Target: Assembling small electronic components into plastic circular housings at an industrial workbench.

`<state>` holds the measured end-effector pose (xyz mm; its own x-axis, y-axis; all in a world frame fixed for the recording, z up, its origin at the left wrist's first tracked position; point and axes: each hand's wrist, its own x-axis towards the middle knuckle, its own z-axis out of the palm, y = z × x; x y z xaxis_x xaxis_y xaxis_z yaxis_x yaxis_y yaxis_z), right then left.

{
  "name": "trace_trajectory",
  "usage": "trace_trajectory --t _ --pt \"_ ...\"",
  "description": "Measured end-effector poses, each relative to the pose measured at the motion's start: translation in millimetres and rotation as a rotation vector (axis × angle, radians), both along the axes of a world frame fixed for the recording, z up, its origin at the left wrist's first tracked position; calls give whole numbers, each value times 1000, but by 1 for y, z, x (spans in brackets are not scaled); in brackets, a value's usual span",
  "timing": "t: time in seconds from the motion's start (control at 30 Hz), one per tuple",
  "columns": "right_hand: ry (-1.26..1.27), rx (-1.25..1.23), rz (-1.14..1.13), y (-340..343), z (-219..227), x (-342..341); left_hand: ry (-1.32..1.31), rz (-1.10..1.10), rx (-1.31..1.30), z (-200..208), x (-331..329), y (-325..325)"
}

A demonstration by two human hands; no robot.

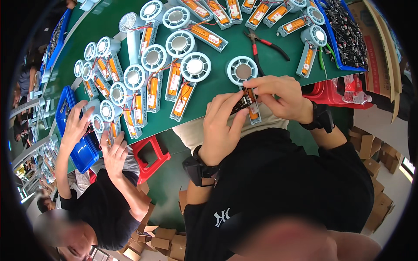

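Observation:
At the table's near edge lies a light-blue handheld fan (241,61), its round head away from me and its handle open toward me, showing an orange battery (254,116). My left hand (221,122) pinches a small black circuit board (242,104) beside the handle. My right hand (283,96) is closed at the fan's neck, its fingertips around the thin wires there; exactly what they pinch is partly hidden. Just beyond the fan, pliers (257,48) with red-and-black handles lie with their handles spread, partly behind my right hand.
Several similar opened fans (195,66) cover the green table (217,104) to the left and back. A blue bin (344,35) of small black parts stands right, near green-handled cutters (321,58). At left, a co-worker's hands (114,158) touch other fans. A red stool (150,158) stands below.

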<state>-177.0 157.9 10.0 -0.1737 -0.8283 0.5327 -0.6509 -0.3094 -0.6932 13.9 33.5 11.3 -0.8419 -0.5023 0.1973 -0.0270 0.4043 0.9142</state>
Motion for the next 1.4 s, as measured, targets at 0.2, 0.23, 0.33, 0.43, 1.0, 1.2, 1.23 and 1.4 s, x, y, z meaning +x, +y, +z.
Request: trace_trajectory --t 0.2,0.23,0.33,0.43,1.0,1.2,1.23,1.4 --pt "-300 119 -13 7 10 -5 -19 -23 46 0 2 -3" --pt "-325 145 -23 8 12 -7 -17 -26 53 0 3 -3" --pt "-208 181 9 7 17 -13 -22 -24 54 1 3 -3" --pt "-112 148 38 2 16 -18 -27 -29 63 2 3 -3" --pt "-147 248 107 -4 26 -10 -4 -29 64 0 -1 -1" --pt "-290 292 91 -3 17 -9 -7 -6 81 0 -2 -3" --pt "-326 280 75 -1 15 -9 -9 -20 65 0 -4 -3" --pt "-419 302 52 2 19 -3 -5 -23 -8 9 -3 -6"
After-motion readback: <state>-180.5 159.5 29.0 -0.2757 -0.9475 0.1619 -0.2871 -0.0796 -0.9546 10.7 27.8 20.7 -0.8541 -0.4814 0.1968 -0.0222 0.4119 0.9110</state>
